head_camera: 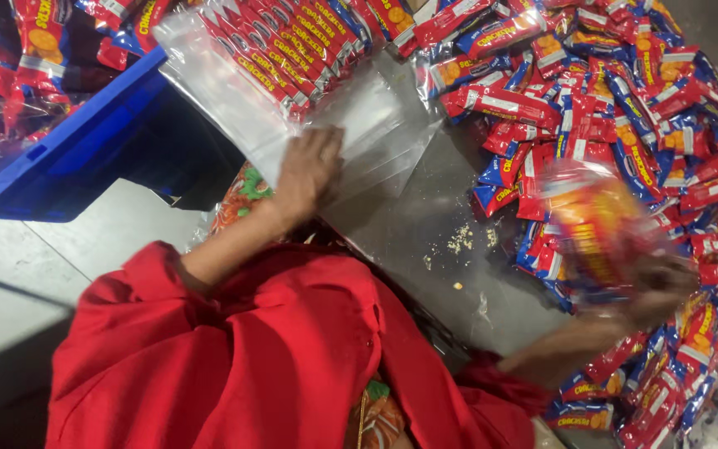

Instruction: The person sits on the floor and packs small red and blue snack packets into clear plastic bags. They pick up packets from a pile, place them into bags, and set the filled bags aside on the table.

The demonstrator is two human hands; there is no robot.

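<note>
A red sleeve point(234, 357) is seen nearest the camera, and both forearms are reaching out from it over the grey table point(425, 224). The right hand point(654, 287) is blurred; its grip is being closed around a bundle of red and orange cracker packets point(596, 229), which is being held up just above the heap of loose packets point(650, 108) spreading beyond and to the right of that grip. Exactly how the fingers are wrapping the bundle cannot be told through the blur. A few crumbs point(461, 241) are lying on the table between the two hands. The left hand point(309, 170) is being pressed flat, fingers spread and grasping nothing, on the near end of a clear plastic bag point(376, 116). Just beyond that palm, inside the bag, a tidy row of red cracker packets point(280, 50) is being kept in place, stacked edge to edge. To the left of this hand, a blue crate point(68, 141) is standing, with more packets in it.
</note>
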